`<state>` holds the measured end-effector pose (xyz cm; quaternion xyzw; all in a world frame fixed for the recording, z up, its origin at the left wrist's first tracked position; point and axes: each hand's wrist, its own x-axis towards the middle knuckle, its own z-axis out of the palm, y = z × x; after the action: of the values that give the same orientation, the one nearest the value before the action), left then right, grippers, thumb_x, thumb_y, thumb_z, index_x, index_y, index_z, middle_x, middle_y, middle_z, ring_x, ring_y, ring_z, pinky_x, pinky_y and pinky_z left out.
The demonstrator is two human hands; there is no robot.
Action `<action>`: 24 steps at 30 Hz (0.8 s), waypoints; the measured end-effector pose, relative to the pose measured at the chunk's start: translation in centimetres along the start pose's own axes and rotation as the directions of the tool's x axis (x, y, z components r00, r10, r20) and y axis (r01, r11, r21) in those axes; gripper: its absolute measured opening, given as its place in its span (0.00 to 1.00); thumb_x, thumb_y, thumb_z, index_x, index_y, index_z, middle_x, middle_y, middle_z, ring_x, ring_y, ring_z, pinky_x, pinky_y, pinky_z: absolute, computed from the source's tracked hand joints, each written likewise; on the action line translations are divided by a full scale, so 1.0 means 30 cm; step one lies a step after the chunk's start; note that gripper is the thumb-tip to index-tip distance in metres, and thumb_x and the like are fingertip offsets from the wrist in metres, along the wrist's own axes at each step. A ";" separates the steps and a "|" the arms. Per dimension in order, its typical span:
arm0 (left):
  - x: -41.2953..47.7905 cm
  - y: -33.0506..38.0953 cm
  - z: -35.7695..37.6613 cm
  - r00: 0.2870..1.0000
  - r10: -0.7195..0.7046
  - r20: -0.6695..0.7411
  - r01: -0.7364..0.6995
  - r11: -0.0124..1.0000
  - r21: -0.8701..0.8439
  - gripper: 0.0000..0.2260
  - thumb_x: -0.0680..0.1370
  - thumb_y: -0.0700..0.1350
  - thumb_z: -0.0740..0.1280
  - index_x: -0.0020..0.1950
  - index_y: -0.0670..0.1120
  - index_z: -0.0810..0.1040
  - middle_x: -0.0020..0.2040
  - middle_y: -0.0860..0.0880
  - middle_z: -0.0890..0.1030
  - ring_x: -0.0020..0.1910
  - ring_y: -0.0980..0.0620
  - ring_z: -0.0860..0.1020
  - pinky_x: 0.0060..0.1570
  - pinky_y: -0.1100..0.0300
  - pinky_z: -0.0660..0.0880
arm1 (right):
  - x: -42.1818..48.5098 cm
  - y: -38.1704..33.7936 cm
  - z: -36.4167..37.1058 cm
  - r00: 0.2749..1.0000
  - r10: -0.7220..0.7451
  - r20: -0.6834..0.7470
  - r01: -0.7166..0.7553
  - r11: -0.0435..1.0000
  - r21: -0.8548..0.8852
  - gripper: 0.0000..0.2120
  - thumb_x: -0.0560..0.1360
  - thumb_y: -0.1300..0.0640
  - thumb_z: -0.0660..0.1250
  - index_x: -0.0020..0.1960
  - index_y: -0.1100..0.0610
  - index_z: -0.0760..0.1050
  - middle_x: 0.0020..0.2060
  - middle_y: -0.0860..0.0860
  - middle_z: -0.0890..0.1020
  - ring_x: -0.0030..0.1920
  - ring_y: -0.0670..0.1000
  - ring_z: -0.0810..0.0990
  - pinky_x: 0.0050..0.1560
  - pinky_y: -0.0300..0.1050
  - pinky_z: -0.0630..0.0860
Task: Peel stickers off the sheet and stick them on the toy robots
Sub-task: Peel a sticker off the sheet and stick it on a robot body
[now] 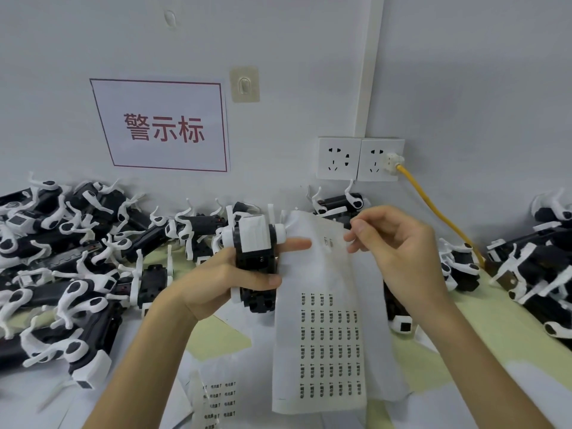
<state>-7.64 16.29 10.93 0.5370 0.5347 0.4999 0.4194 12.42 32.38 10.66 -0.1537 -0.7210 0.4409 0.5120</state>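
Observation:
My left hand grips a black and white toy robot upright at the centre, and its index finger stretches right under the top of the sticker sheet. The long white sheet hangs down from there, with several rows of small black-printed stickers on its lower half. My right hand is at the sheet's top right, thumb and index finger pinched together at the sheet's upper edge; whether a sticker is between them cannot be seen.
Piles of black and white toy robots cover the table on the left, along the wall and on the right. More sticker sheets lie on the table below. Wall sockets with a yellow cable are behind.

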 end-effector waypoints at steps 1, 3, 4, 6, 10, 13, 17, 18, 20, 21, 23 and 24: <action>-0.002 -0.002 -0.002 1.000 -0.002 0.003 0.002 1.000 -0.001 0.25 0.72 0.39 0.71 0.67 0.58 0.82 0.56 0.56 0.84 0.51 0.56 0.81 0.45 0.70 0.76 | 0.002 0.001 -0.005 1.000 0.006 0.014 -0.006 1.000 0.009 0.06 0.80 0.64 0.69 0.47 0.56 0.81 0.39 0.53 0.86 0.37 0.52 0.86 0.44 0.38 0.79; -0.005 -0.003 -0.005 1.000 0.012 0.014 -0.011 1.000 -0.012 0.26 0.70 0.42 0.73 0.67 0.58 0.82 0.58 0.54 0.84 0.54 0.55 0.81 0.49 0.68 0.76 | 0.003 -0.001 -0.006 0.998 0.007 0.068 -0.008 1.000 0.017 0.06 0.80 0.64 0.68 0.48 0.57 0.82 0.40 0.53 0.86 0.38 0.52 0.85 0.44 0.36 0.78; -0.005 -0.002 -0.005 0.999 0.023 0.023 -0.022 1.000 -0.017 0.26 0.70 0.44 0.74 0.67 0.58 0.81 0.60 0.54 0.84 0.57 0.54 0.82 0.52 0.67 0.77 | 0.001 -0.003 -0.004 0.995 0.005 0.096 -0.006 1.000 0.016 0.06 0.80 0.65 0.68 0.49 0.56 0.82 0.40 0.53 0.86 0.39 0.51 0.85 0.45 0.36 0.78; -0.005 0.002 -0.005 0.998 0.037 0.047 -0.036 0.999 -0.028 0.26 0.70 0.44 0.73 0.68 0.59 0.81 0.62 0.53 0.84 0.61 0.53 0.81 0.56 0.65 0.76 | -0.005 -0.009 0.000 0.988 0.003 0.151 -0.001 1.000 -0.012 0.08 0.80 0.65 0.68 0.50 0.54 0.83 0.42 0.50 0.87 0.42 0.50 0.85 0.47 0.35 0.78; -0.007 0.008 -0.002 0.997 0.053 0.047 -0.052 0.998 -0.029 0.26 0.71 0.44 0.73 0.69 0.59 0.80 0.62 0.56 0.84 0.61 0.55 0.81 0.55 0.67 0.76 | -0.013 -0.017 0.003 0.977 -0.012 0.213 0.031 0.996 -0.086 0.07 0.77 0.60 0.73 0.51 0.50 0.83 0.45 0.46 0.86 0.49 0.48 0.85 0.53 0.41 0.80; -0.009 0.010 -0.006 0.998 0.051 0.040 -0.051 0.999 -0.011 0.26 0.70 0.45 0.73 0.69 0.59 0.80 0.62 0.56 0.83 0.61 0.54 0.81 0.56 0.65 0.76 | -0.013 -0.013 0.009 0.980 -0.008 0.198 0.035 0.990 -0.133 0.07 0.73 0.57 0.78 0.48 0.48 0.83 0.43 0.45 0.86 0.47 0.48 0.84 0.54 0.46 0.79; -0.012 0.010 -0.012 0.998 0.049 0.040 -0.048 0.999 -0.014 0.27 0.70 0.46 0.74 0.69 0.59 0.80 0.63 0.55 0.83 0.62 0.52 0.80 0.56 0.64 0.76 | -0.008 0.001 0.006 0.982 0.005 0.188 0.028 0.984 -0.173 0.05 0.75 0.58 0.75 0.44 0.48 0.83 0.42 0.46 0.86 0.46 0.48 0.84 0.54 0.47 0.80; -0.013 0.009 -0.013 0.998 0.049 0.038 -0.049 0.999 -0.017 0.27 0.70 0.46 0.74 0.69 0.59 0.80 0.64 0.54 0.83 0.62 0.51 0.81 0.57 0.64 0.76 | -0.006 0.002 0.002 0.982 0.004 0.190 0.028 0.985 -0.169 0.05 0.76 0.59 0.75 0.44 0.49 0.83 0.42 0.45 0.86 0.46 0.48 0.84 0.54 0.45 0.80; -0.013 0.005 -0.018 0.998 0.052 0.028 -0.052 0.999 -0.018 0.27 0.70 0.46 0.74 0.69 0.59 0.80 0.66 0.52 0.82 0.65 0.47 0.80 0.60 0.61 0.77 | -0.004 0.003 -0.004 0.983 -0.001 0.184 0.029 0.988 -0.149 0.07 0.76 0.61 0.74 0.44 0.49 0.83 0.41 0.45 0.86 0.45 0.48 0.85 0.52 0.42 0.80; -0.014 0.004 -0.019 0.998 0.053 0.025 -0.053 0.998 -0.017 0.27 0.70 0.46 0.74 0.70 0.59 0.80 0.67 0.51 0.82 0.67 0.45 0.79 0.61 0.60 0.77 | -0.003 0.003 -0.004 0.984 -0.002 0.180 0.027 0.990 -0.135 0.08 0.77 0.62 0.74 0.45 0.50 0.83 0.41 0.45 0.86 0.45 0.48 0.85 0.52 0.42 0.81; -0.014 0.004 -0.020 0.999 0.047 0.022 -0.047 0.999 -0.021 0.27 0.70 0.46 0.74 0.69 0.59 0.80 0.68 0.50 0.81 0.67 0.45 0.78 0.61 0.60 0.77 | -0.004 0.003 -0.001 0.986 -0.002 0.169 0.021 0.994 -0.108 0.08 0.76 0.64 0.74 0.44 0.51 0.83 0.40 0.47 0.87 0.44 0.49 0.85 0.52 0.44 0.81; -0.014 0.005 -0.020 0.999 0.043 0.021 -0.043 0.999 -0.024 0.27 0.70 0.46 0.74 0.69 0.59 0.80 0.67 0.50 0.82 0.66 0.46 0.79 0.59 0.61 0.77 | -0.005 0.004 0.001 0.987 -0.005 0.160 0.021 0.995 -0.098 0.09 0.76 0.64 0.74 0.44 0.51 0.83 0.40 0.47 0.87 0.43 0.50 0.86 0.52 0.45 0.82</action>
<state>-8.18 15.82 11.12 0.5487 0.5127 0.5093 0.4203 12.44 32.33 10.48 -0.1387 -0.7817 0.4120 0.4471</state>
